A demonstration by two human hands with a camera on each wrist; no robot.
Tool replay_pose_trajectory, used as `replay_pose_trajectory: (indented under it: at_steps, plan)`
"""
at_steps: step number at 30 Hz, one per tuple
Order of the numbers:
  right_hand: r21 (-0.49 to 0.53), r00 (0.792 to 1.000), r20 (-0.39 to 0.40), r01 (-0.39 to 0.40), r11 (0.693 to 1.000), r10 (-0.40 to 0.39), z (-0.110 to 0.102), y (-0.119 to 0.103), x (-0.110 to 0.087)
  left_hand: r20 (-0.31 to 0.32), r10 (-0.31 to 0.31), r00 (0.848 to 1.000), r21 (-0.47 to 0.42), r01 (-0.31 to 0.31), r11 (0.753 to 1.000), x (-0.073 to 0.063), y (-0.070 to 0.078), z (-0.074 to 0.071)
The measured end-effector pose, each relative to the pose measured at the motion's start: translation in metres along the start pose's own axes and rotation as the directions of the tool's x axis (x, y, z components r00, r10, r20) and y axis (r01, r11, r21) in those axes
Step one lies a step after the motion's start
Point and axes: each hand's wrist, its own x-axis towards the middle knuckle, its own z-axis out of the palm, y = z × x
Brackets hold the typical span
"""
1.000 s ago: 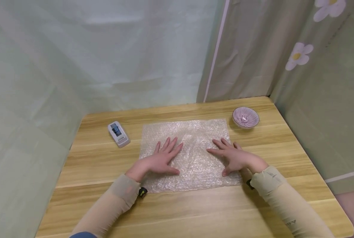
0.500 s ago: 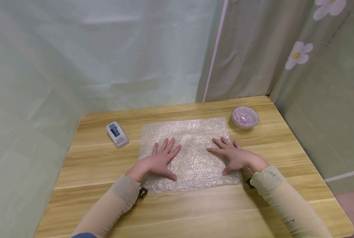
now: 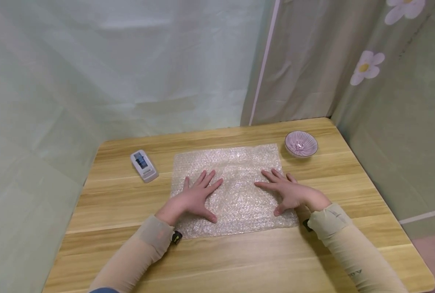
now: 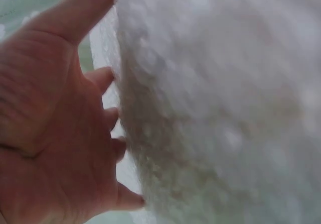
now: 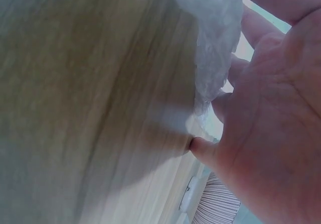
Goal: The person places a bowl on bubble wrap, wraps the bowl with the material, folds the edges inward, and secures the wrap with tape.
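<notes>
A sheet of clear bubble wrap (image 3: 239, 203) lies flat on the wooden table, slightly wrinkled in its middle. On its left part rests my left hand (image 3: 193, 199), fingers spread and fingertips touching the wrap. My right hand (image 3: 290, 193) presses the right side with spread fingers. The left wrist view has the wrap (image 4: 220, 83) filling most of the picture beside my palm. In the right wrist view, the little finger (image 5: 203, 151) touches bare wood just past the edge of the wrap (image 5: 218, 48). Neither hand grips anything.
A purple-striped bowl (image 3: 301, 144) stands at the back right of the table (image 3: 261, 260). At the left lies a small white and grey device with a dark screen-like panel (image 3: 144, 165). Curtains (image 3: 173, 65) hang behind and on both sides.
My left hand has shifted slightly left, and its little finger has spread outward. The wrinkles in the middle of the bubble wrap look flatter. My right hand stays nearly still.
</notes>
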Motion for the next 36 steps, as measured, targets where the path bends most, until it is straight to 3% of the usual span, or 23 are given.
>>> replay_pose_trajectory:
  at_steps: [9,12,27,36]
  plan:
    - [0.025,1.000,-0.003,0.015,1.000,-0.015,-0.001,0.002,-0.001,-0.012,-0.044,0.999,-0.035,0.043,0.998,0.006,-0.002,0.006]
    - [0.022,1.000,-0.003,0.020,1.000,-0.020,-0.002,0.002,-0.002,0.002,-0.054,0.999,-0.027,0.054,0.998,0.005,0.003,0.000]
    - [0.033,0.998,-0.014,0.055,0.998,-0.054,-0.003,0.006,-0.004,0.001,-0.090,0.996,0.042,0.090,0.995,0.009,0.008,-0.003]
    - [0.029,0.998,-0.032,0.064,0.998,-0.063,0.000,0.009,-0.004,0.030,-0.098,0.995,0.003,0.098,0.995,0.008,0.009,-0.004]
